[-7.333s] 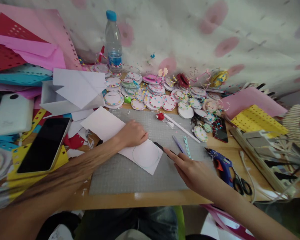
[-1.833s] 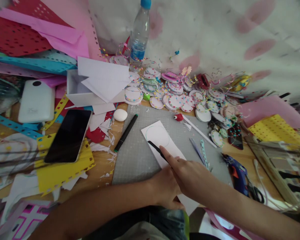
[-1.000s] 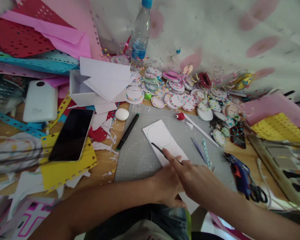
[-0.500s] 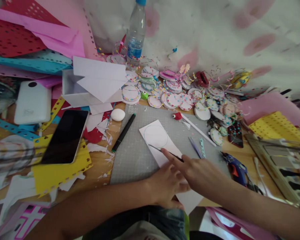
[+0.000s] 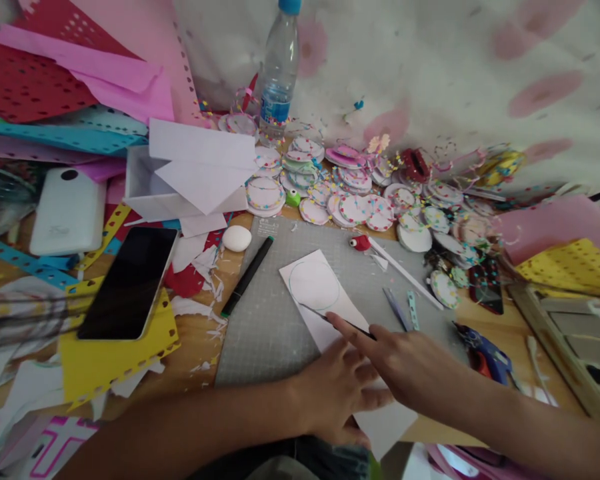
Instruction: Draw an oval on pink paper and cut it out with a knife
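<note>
A white paper strip (image 5: 313, 270) with a circle outlined on its far end lies slanted on the grey cutting mat (image 5: 260, 333). My right hand (image 5: 395, 353) holds a thin dark pointed tool (image 5: 353, 325), index finger stretched along it, its tip at the lower edge of the circle. Under and beside it, my left hand (image 5: 335, 390) rests on the paper with its fingers spread. Left of the paper is a dark marker (image 5: 247, 277) with green ends. A red bird-like piece (image 5: 361, 243) on a white stick (image 5: 405, 273) lies to the right.
Decorated paper discs (image 5: 353, 208) and a water bottle (image 5: 279, 73) stand along the back. Phone (image 5: 130, 283), white box (image 5: 143, 177) and paper scraps are at left. A blue glue gun (image 5: 490, 353) and a wooden frame (image 5: 555, 340) lie at right.
The view has shifted slightly, so most things appear a little lower. Both hands keep nearly the same pose over the paper, and the tool tip remains near the circle's lower edge.
</note>
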